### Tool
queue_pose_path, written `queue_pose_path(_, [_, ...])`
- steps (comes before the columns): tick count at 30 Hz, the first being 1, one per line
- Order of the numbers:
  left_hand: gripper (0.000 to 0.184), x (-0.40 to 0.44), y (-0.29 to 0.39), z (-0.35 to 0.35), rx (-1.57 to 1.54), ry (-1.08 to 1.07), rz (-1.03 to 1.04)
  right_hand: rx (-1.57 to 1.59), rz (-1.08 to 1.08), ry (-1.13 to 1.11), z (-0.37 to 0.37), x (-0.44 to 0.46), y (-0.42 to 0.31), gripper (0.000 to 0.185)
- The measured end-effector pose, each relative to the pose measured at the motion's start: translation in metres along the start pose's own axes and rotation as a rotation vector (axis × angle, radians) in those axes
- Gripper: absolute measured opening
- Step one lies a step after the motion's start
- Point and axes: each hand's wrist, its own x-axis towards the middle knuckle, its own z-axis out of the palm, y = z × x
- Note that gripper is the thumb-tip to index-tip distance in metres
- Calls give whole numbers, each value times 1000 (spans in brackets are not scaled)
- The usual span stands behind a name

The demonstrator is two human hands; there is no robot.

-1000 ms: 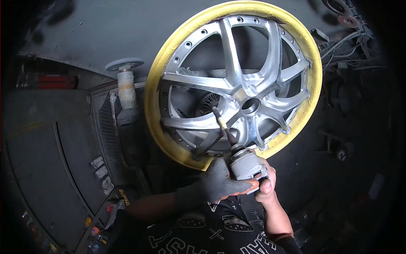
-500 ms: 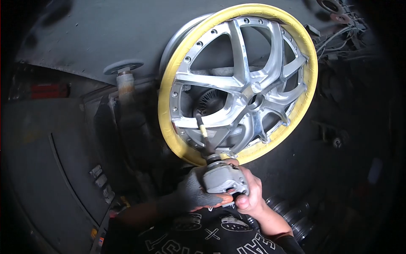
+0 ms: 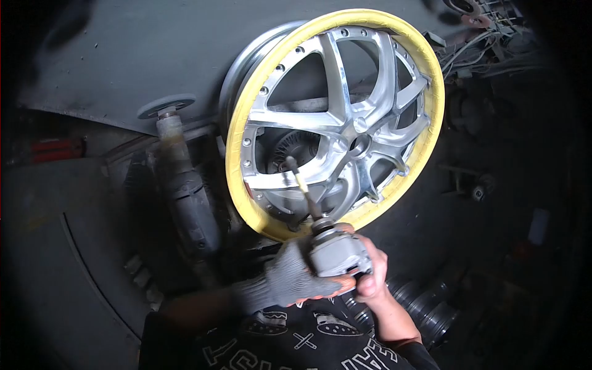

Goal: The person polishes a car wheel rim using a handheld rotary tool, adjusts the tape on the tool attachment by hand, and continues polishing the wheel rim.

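A grey power tool [image 3: 338, 251] with a long thin shaft is held in both hands. My left hand [image 3: 295, 276], in a grey glove with orange on the fingers, wraps round its left side. Bare, my right hand [image 3: 374, 271] grips the tool's right side, thumb toward me. The shaft's rounded tip [image 3: 291, 163] lies over the lower left spoke of a silver wheel [image 3: 296, 180]; whether it touches is unclear. Yellow tape [image 3: 237, 148] covers the wheel's outer rim. The wheel stands tilted in front of me.
To the left is another power tool [image 3: 191, 200] with a round disc [image 3: 166, 106] at its top. Cables [image 3: 472, 52] hang at the upper right. Dark round parts [image 3: 431, 308] lie at the lower right. A red object [image 3: 55, 150] is at the far left.
Both hands and the tool have moved left relative to the wheel since the earliest frame, the tip shifting from near the hub to the lower left spoke. The wheel appears more angled as the view shifted.
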Motion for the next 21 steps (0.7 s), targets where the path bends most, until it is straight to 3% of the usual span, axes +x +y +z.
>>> queue_pose_path(4, [66,37,-5,15,6,-99,-29,-11,82,20,-29,1,21,106])
queue_pose_path(5, [66,45,-11,18,7,-91,-25,-8,84,30,-33,3,27,107])
queue_pose_path(6, [67,53,-19,19,61,-76,1,13,238,75,-34,4,26,120])
queue_pose_path(11, [67,66,-29,25,25,-47,5,46,255,48,-44,8,42,121])
queue_pose_path(15, [58,55,-24,21,58,-35,-28,88,157,10,-37,-3,53,114])
queue_pose_path(18, [71,36,-5,14,375,-40,-122,134,38,-5,-22,-10,50,106])
queue_pose_path(21, [70,18,-28,0,120,-66,-44,128,8,-12,-4,-14,38,104])
